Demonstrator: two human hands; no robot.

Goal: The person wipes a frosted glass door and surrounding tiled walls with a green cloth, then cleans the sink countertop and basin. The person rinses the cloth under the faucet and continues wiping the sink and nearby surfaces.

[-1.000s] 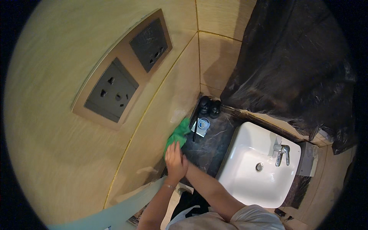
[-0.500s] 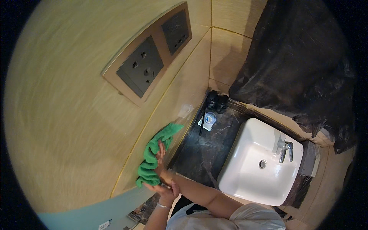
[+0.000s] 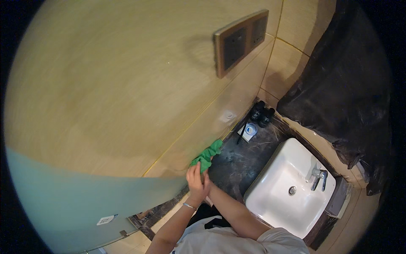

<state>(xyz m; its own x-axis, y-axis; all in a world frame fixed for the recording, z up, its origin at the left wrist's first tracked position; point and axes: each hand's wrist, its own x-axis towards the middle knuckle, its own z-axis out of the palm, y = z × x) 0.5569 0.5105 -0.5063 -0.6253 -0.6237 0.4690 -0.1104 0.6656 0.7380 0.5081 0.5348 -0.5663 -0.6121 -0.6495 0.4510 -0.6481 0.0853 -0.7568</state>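
Just to the right of the left hand (image 3: 196, 183) and the right hand (image 3: 206, 172), the dark marbled counter (image 3: 230, 169) spreads out, pale veins running through it. To the left of the hands stands a bluish-green frosted panel (image 3: 97, 194) with a white label (image 3: 106, 219) on it. Ahead of the hands, along the wall (image 3: 127, 106), several small things take up the counter: a thin black stick (image 3: 241, 134), a pale flat square (image 3: 245, 137) with a round blue-and-clear container (image 3: 251, 129) on it, and two black rounded objects (image 3: 257, 111) side by side near the corner. Farther right of the hands sits a white sink (image 3: 264, 186) with a chrome faucet (image 3: 320, 178) on its far side. Well ahead of the hands and above the counter, a double socket plate (image 3: 242, 42) is fixed to the wall; far to their right hangs a crinkled black sheet (image 3: 347, 93).

The green cloth (image 3: 208, 155) lies directly ahead of the hands, bunched into soft folds, long and narrow, where the wall meets the counter edge.

The left hand, a bracelet (image 3: 189, 206) at its wrist, has its bent fingers close together on the cloth's near end; how firmly they grip cannot be told. It overlaps the right hand, which is mostly hidden, so its hold cannot be told either.
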